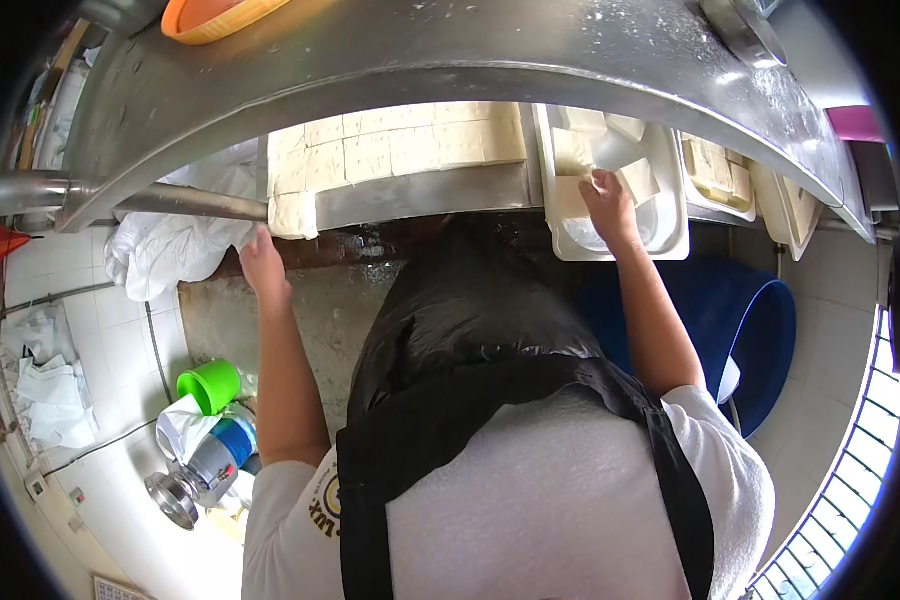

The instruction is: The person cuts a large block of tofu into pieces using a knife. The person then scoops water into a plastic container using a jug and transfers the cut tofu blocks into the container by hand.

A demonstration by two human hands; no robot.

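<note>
Pale blocks of tofu (370, 158) lie in rows on a metal shelf under the steel counter. One tofu block (292, 216) juts out at the front left corner. Just below that corner is my left hand (263, 265), its fingers slightly blurred and partly turned away; whether they grip anything is unclear. On the right, my right hand (610, 210) reaches into a white plastic tub (560, 245). Its fingers are curled in against a tofu block (571, 197). Another tofu block (639, 181) leans beside the fingers, and more blocks sit at the tub's far end.
The steel counter (420, 50) overhangs the shelf, with an orange basin (215, 18) on top. A second tub with tofu (715, 175) stands at the right. White cloth (175, 250) hangs at the left. Below are a blue barrel (770, 330) and a green bucket (210, 385).
</note>
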